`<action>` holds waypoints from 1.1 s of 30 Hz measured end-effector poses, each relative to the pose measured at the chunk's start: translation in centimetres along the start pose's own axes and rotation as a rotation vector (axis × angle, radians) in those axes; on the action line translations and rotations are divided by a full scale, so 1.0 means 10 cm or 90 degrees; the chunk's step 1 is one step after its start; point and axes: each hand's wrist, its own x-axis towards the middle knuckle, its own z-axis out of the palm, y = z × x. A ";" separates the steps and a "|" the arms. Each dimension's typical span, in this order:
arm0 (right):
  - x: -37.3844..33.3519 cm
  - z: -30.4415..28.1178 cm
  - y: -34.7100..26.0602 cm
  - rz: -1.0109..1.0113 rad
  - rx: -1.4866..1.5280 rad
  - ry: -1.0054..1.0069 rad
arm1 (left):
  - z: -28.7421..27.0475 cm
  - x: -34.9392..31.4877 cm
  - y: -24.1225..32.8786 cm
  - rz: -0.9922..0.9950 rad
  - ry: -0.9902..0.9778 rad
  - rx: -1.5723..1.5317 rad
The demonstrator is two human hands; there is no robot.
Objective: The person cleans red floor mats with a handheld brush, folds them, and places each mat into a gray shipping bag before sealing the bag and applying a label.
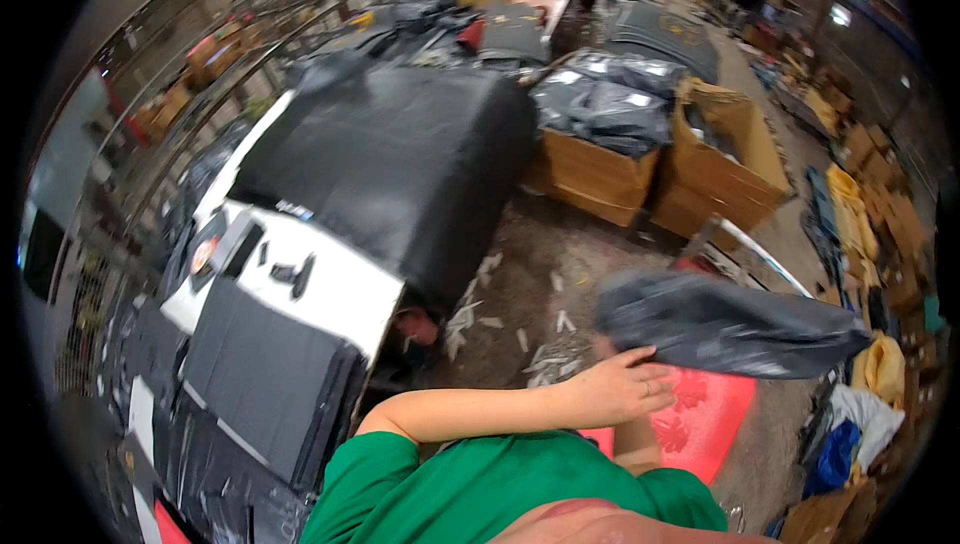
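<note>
A dark grey plastic bag (735, 324), long and blurred by motion, is in the air to the right in front of me. My left arm reaches across my body, and my left hand (632, 386) is at the bag's lower near edge. Its fingers are stretched out and somewhat apart, the upper fingertip against the plastic, with a ring on one finger. Behind it rises my right forearm (637, 441); the right hand is mostly hidden by the left hand and the bag. Below the bag shows a red plastic chair (705, 414).
To the left, a white-topped table (335, 299) bears a big black sheet-covered roll (385, 154), stacked dark folded sheets (265, 374) and small black tools (295, 274). Ahead are a box of bagged goods (590, 179) and an open carton (725, 174). Paper scraps (550, 364) litter the floor.
</note>
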 end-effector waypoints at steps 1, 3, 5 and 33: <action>0.17 -0.08 -0.70 -0.144 0.033 0.007 | 0.12 0.16 -0.05 -0.013 -0.070 -0.095; 0.31 -0.19 -2.09 -0.396 0.084 0.028 | 0.28 0.29 -0.22 -0.057 -0.221 -0.245; 0.13 -0.32 -3.35 -0.605 0.139 0.062 | 0.42 0.13 -0.51 -0.235 -0.252 -0.340; 0.47 1.94 3.03 0.309 -0.992 -0.620 | -0.85 -4.67 -2.75 -1.128 0.841 -0.134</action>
